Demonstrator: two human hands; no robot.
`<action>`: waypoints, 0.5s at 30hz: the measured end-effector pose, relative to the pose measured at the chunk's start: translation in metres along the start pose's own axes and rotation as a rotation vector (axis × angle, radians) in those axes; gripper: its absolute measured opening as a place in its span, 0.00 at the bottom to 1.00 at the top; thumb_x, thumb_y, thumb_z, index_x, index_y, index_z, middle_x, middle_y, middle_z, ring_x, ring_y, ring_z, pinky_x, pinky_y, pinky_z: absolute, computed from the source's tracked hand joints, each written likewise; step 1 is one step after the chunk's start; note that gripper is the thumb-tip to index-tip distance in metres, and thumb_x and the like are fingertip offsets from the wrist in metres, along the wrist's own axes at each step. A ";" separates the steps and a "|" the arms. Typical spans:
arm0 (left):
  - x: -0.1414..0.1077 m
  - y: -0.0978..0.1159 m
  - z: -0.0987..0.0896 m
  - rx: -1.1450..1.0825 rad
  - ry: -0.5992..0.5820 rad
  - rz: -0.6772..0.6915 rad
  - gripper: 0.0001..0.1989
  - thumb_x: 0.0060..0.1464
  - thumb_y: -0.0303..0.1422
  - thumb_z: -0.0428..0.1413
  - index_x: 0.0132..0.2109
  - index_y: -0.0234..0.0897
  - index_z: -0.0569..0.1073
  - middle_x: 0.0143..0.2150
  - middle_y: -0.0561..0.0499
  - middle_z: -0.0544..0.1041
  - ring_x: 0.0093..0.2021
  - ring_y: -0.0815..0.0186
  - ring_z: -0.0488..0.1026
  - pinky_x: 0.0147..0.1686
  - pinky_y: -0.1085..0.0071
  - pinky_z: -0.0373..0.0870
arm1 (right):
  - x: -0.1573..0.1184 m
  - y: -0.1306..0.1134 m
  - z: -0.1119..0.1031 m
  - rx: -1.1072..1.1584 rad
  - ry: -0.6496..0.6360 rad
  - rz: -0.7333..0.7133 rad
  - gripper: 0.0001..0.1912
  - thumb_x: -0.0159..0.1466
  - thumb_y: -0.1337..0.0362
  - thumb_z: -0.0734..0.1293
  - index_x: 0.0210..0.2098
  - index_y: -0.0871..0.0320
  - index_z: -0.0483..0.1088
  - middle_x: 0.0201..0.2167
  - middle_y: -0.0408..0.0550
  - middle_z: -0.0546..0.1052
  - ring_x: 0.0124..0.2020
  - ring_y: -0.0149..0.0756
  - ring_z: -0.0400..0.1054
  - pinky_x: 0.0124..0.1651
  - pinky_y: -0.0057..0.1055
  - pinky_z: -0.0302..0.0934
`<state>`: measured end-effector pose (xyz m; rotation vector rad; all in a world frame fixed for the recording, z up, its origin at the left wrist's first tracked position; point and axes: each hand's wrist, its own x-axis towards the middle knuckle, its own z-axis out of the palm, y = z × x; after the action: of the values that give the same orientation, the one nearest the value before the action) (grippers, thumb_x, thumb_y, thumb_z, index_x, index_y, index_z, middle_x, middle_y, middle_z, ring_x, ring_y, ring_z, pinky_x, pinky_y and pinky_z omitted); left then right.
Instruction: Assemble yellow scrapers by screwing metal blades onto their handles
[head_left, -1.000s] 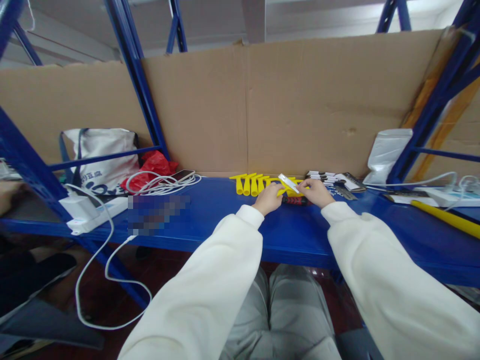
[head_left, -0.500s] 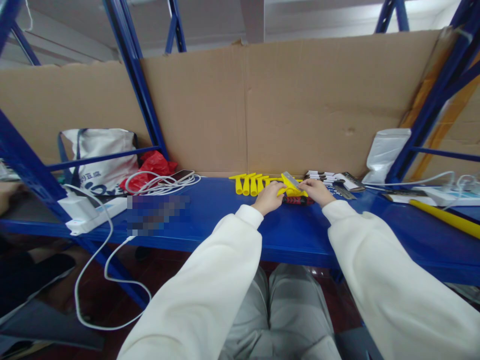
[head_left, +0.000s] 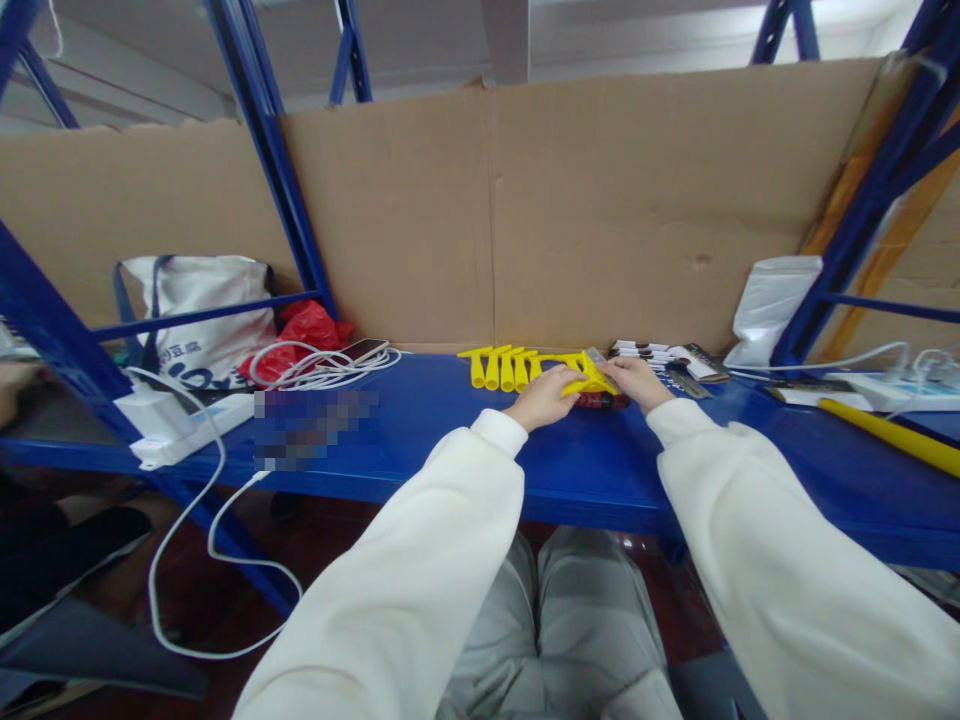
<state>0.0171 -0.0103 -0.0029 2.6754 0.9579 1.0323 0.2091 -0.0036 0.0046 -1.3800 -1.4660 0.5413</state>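
Head view: one white cloth bag with dark straps is at the left, beside one red plastic bag. In front of them, one white power strip lies on the blue desk, then one coil of white cable and one phone. Next comes a row of yellow T-shaped handles; five can be counted, with more yellow behind, number unclear. The left hand is closed on one yellow scraper, held between both hands above one dark red object; the right hand, narrow, pinches its right side. Farther right are a white-and-black stack, its count unclear, one silvery pouch and one yellow bar
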 end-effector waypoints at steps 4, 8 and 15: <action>0.000 0.002 0.000 -0.017 0.002 0.005 0.15 0.57 0.26 0.56 0.50 0.39 0.76 0.53 0.46 0.77 0.54 0.61 0.73 0.57 0.62 0.68 | -0.002 -0.003 -0.003 -0.006 -0.015 0.013 0.15 0.50 0.51 0.69 0.18 0.55 0.67 0.17 0.41 0.68 0.22 0.31 0.58 0.26 0.30 0.53; -0.001 0.004 -0.002 -0.004 -0.027 0.004 0.15 0.57 0.26 0.56 0.51 0.38 0.76 0.53 0.45 0.76 0.54 0.61 0.73 0.57 0.64 0.68 | -0.006 -0.009 -0.004 0.015 -0.041 0.065 0.14 0.50 0.54 0.69 0.17 0.54 0.65 0.15 0.41 0.66 0.20 0.30 0.57 0.25 0.30 0.53; -0.005 0.012 -0.008 0.101 -0.093 -0.025 0.22 0.59 0.26 0.52 0.60 0.38 0.69 0.61 0.44 0.72 0.59 0.58 0.70 0.60 0.61 0.66 | -0.009 -0.013 -0.004 0.094 -0.073 0.107 0.15 0.49 0.57 0.71 0.15 0.54 0.63 0.13 0.40 0.64 0.18 0.30 0.56 0.24 0.30 0.54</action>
<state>0.0157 -0.0241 0.0037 2.7573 1.0489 0.8687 0.2050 -0.0161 0.0144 -1.3828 -1.4118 0.7258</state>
